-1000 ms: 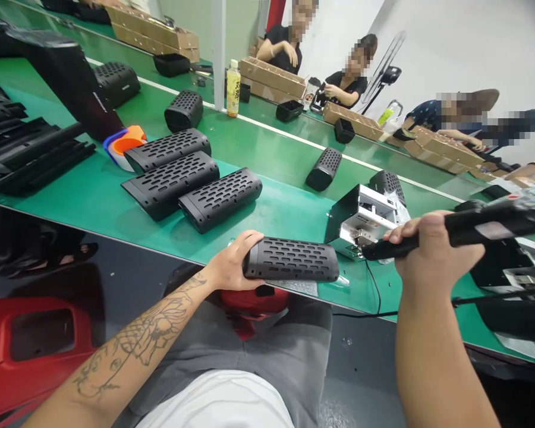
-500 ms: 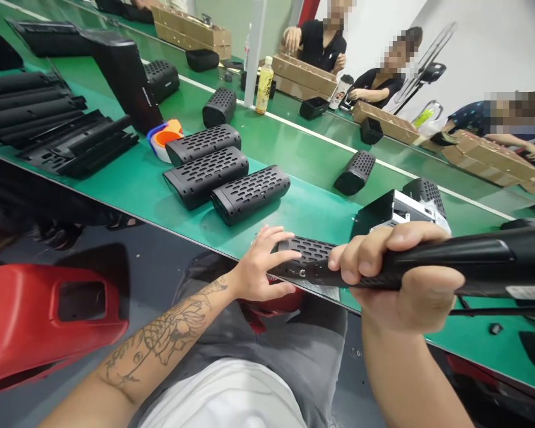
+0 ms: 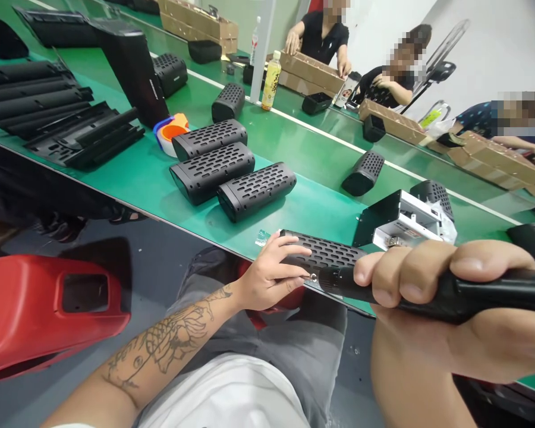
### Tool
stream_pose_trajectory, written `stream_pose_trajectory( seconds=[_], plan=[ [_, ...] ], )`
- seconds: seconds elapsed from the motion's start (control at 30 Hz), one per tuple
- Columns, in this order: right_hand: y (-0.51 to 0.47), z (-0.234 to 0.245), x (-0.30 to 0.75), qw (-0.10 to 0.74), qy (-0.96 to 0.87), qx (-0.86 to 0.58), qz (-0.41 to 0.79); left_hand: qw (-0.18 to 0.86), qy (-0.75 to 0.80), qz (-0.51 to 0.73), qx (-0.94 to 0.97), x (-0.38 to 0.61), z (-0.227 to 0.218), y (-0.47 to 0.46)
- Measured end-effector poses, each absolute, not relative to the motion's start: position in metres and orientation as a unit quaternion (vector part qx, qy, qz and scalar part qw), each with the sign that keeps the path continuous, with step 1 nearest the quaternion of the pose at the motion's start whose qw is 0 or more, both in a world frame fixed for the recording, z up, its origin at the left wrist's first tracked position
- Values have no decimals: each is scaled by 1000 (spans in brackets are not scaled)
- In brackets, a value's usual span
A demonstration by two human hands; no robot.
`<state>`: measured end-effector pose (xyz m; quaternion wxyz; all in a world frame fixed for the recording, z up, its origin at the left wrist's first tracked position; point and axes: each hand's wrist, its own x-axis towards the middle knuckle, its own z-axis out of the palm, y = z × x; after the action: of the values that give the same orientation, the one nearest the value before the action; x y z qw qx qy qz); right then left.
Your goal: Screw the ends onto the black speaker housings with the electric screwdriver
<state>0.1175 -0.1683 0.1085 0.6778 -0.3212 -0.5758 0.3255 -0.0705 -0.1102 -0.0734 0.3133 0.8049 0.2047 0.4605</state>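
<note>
Green bench [image 3: 314, 191], slotted case [image 3: 330, 251], yellow bottle [image 3: 271, 83]

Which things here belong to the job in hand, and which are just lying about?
Likely part of the job:
black handheld tool, in the right hand
slotted black housing, at the left hand
three similar housings nearby

Likely just lying about:
yellow bottle
red stool

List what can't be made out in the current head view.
In the head view:
Perforated casing under the left hand: right end hidden behind the right hand.
Black tool: rear end cut off by the right edge.
Shiny piece at the tool's front: too small to identify.
Yellow-labelled bottle: lettering too small to read.
</note>
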Motion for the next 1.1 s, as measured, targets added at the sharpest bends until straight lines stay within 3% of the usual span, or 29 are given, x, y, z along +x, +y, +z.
stream_pose_trajectory(
  seconds=[0.3, 0.57, 0.77, 1.1],
  plan=[
    [-178, 99, 121, 670, -591, -298, 337, 403, 196, 447, 775, -70, -76, -118],
    [-139, 74, 110, 689, -584, -268, 335, 311, 253, 373, 837, -80, -92, -83],
    [-127, 58, 104, 694, -569, -287, 335, 353, 227, 368, 830, -81, -105, -68],
    [-116, 58, 101, 629, -596, -301, 399, 371, 214, 385, 818, -79, -107, -64]
  ],
)
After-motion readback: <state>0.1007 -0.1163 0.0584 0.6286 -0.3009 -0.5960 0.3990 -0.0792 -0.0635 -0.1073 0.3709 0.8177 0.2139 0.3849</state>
